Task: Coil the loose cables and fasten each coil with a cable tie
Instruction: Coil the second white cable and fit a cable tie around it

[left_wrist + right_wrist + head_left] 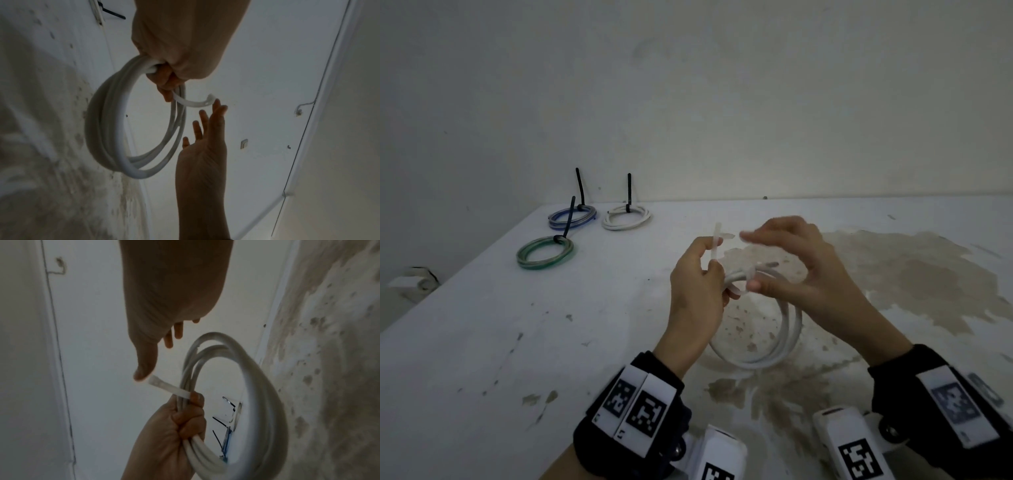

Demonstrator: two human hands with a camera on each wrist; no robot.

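A white cable coil hangs above the table in my left hand, which grips its top strands in a fist. A white cable tie wraps that bundle, pinched by the same hand, and its tail sticks up. In the left wrist view the tie curves out from the coil toward my right hand. My right hand hovers to the right of the tie with its fingers straight. Its thumb tip is at the tie's free end, and it grips nothing.
Three tied coils lie at the back left of the white table: blue, white and green, each with a black tie sticking up. A brown stain covers the table's right side. A wall stands close behind.
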